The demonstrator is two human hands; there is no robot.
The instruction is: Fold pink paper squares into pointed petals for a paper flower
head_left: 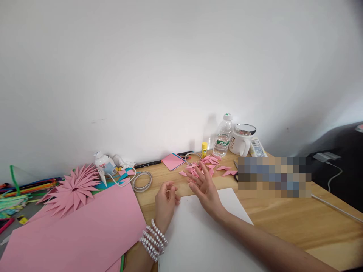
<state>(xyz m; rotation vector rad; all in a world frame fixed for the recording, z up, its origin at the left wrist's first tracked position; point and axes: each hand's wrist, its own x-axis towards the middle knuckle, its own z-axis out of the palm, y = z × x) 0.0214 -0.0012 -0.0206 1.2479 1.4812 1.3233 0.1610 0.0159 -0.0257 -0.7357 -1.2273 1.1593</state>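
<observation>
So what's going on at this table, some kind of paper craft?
It looks that way. A person sits at a wooden desk with a white sheet in front of them. Their right hand stretches, fingers spread, toward a scatter of small folded pink paper pieces, while the left hand, a beaded bracelet on its wrist, rests loosely curled at the sheet's edge, holding nothing. On the left, a finished-looking pink paper flower lies on large pink sheets.

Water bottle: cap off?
No, the water bottle stands upright by the wall with its white cap on, next to the white mug.
</observation>
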